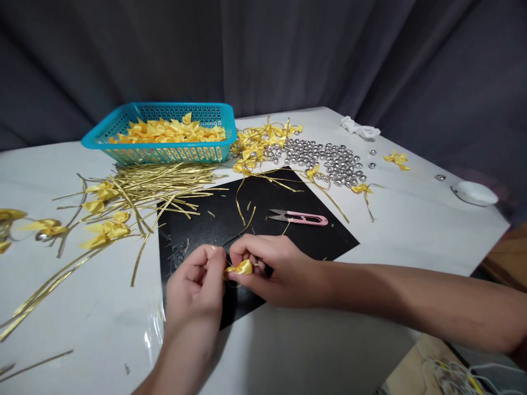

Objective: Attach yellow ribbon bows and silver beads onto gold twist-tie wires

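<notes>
A small yellow satin ribbon bow [245,267] is pinched in my right hand [284,271], between thumb and curled fingers. Close against it, my left hand [200,280] is closed, thumb pressed to forefinger, at the bow's left end, where thin gold cord shows. What exactly sits under the left fingertips is partly hidden. Both hands are over a black mat [214,219] strewn with cord clippings. Beyond my right hand lie pink thread snips [302,217], their blades pointing left. A loose gold cord [242,227] runs across the mat just past my fingers.
A blue plastic basket [173,146] full of yellow bows stands at the back left, with a pile of gold cords [164,181] before it. Silver bells [329,159] lie spread right of center. A white dish [475,193] and crumpled white cloth [360,129] are at right.
</notes>
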